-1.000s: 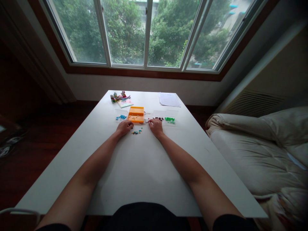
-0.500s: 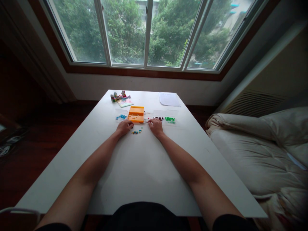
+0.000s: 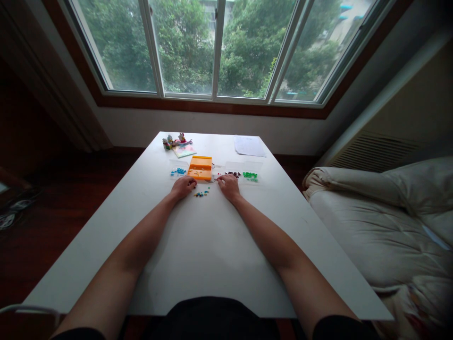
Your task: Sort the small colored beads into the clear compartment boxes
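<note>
The fingertips of the left hand (image 3: 183,187) and right hand (image 3: 229,186) look too small — you can't tell what they pinch. The right hand hides some of the dark red bits (image 3: 233,174) behind it. The little bits (image 3: 201,194) between the hands are too tiny to make out. Past the right hand, the paper (image 3: 249,145) is too far to read. Right of the hands, the sofa (image 3: 371,231) gets cut off — so does the window (image 3: 187,47) beyond them.

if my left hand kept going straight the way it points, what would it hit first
Most likely the orange box, at its near left corner, just ahead of the left hand; whether any gap remains is unclear.
</note>
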`<state>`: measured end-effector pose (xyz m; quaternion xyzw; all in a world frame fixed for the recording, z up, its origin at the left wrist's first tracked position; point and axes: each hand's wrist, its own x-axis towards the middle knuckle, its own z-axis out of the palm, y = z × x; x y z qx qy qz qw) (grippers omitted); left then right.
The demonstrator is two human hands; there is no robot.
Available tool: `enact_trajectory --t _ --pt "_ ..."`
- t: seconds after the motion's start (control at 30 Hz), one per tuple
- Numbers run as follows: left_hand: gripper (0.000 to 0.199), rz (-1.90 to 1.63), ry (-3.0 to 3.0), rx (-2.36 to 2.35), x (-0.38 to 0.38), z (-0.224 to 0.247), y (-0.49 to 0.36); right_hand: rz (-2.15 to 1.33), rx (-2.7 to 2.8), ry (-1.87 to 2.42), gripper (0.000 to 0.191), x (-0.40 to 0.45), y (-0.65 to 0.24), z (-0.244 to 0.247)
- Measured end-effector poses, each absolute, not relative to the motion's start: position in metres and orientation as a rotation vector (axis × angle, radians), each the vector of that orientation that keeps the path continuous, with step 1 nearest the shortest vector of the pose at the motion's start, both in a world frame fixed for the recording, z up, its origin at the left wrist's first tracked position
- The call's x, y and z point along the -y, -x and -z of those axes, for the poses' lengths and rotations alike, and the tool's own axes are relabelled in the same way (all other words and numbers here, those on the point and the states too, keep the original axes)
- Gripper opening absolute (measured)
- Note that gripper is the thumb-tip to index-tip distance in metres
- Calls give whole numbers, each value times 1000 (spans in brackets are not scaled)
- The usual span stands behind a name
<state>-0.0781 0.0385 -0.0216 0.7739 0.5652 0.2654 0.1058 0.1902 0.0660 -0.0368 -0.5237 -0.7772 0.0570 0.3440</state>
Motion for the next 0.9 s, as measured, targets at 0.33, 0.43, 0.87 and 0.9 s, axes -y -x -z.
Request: enact_trajectory --t 0.33,0.43,0.87,0.9 --pt "23 -794 -2289 -1662 -39 23 78 -130 2032 1352 18 -67 -191 38" --pt "23 -794 -2284 -1662 -39 23 78 -130 2033 1361 18 -67 -191 38" --pt "23 -786 -2261 -1677 -38 21 77 -145 2041 1365 17 -63 -190 34" --pt "23 -785 -2261 -1676 -38 21 77 -145 2040 1364 17 -63 -190 34"
